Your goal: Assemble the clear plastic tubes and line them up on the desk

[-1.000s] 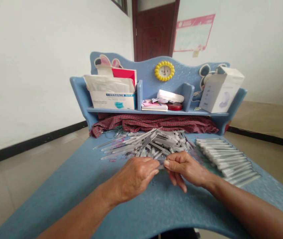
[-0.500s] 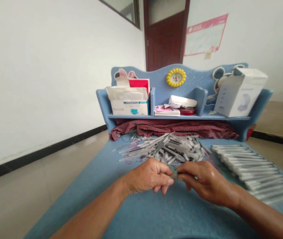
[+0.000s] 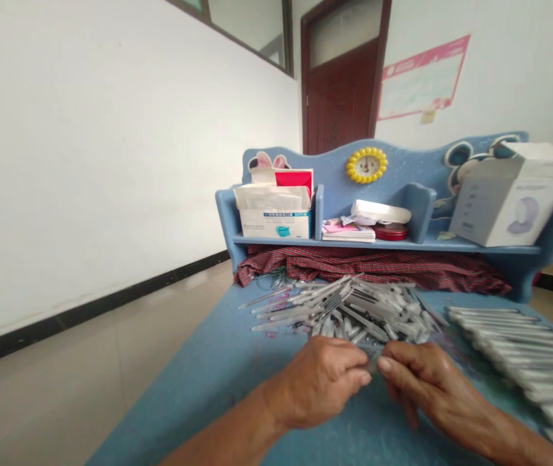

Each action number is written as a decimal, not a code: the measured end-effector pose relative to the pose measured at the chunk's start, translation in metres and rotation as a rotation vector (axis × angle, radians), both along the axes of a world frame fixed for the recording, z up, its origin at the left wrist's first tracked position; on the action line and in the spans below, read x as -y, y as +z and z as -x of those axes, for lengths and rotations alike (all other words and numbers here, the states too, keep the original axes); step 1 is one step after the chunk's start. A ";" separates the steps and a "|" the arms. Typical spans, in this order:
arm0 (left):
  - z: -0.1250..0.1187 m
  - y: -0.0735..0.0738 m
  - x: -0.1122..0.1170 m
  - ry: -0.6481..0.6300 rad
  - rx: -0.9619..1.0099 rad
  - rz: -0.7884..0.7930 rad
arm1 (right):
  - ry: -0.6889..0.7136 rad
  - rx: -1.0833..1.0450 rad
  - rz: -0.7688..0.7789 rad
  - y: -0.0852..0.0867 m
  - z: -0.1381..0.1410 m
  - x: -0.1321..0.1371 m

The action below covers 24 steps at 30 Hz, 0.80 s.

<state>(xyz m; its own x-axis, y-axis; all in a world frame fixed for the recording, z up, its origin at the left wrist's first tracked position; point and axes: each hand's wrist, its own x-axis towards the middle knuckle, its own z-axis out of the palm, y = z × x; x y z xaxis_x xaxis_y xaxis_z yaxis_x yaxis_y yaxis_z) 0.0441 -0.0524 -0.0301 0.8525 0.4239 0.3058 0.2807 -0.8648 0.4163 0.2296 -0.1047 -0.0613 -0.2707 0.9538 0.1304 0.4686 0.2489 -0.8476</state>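
Note:
My left hand (image 3: 322,380) and my right hand (image 3: 425,380) meet fingertip to fingertip over the blue desk (image 3: 218,382). Together they pinch one small clear plastic piece (image 3: 372,364), mostly hidden by the fingers. Just beyond them lies a loose heap of clear and grey plastic tubes (image 3: 349,310). To the right, a neat row of the same tubes (image 3: 514,353) lies side by side.
A red checked cloth (image 3: 378,265) lies under the desk's shelf (image 3: 403,244), which holds a mask box (image 3: 274,210), booklets, a red tin (image 3: 390,231) and a white carton (image 3: 512,197). A yellow clock (image 3: 366,164) sits on the backboard. Behind is a brown door.
The view has swung left and up, so the desk and both hands sit further right and lower in frame. The hands stay together on the small piece.

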 end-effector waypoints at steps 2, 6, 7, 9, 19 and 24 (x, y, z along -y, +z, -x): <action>-0.002 -0.003 0.003 0.008 -0.003 -0.273 | -0.032 -0.123 0.180 -0.003 0.003 -0.001; -0.004 -0.013 0.008 0.058 0.028 -0.569 | -0.082 -0.286 0.370 -0.004 0.010 -0.002; -0.005 -0.015 0.008 0.071 0.030 -0.589 | -0.089 -0.311 0.389 -0.004 0.011 -0.003; -0.006 -0.019 0.009 0.098 0.028 -0.568 | -0.105 -0.331 0.415 -0.004 0.012 -0.004; -0.004 0.006 0.007 0.179 -0.036 -0.030 | -0.152 -0.050 0.036 -0.001 0.001 -0.008; -0.001 0.002 -0.001 0.104 -0.055 -0.002 | -0.136 0.045 -0.083 -0.003 -0.001 -0.007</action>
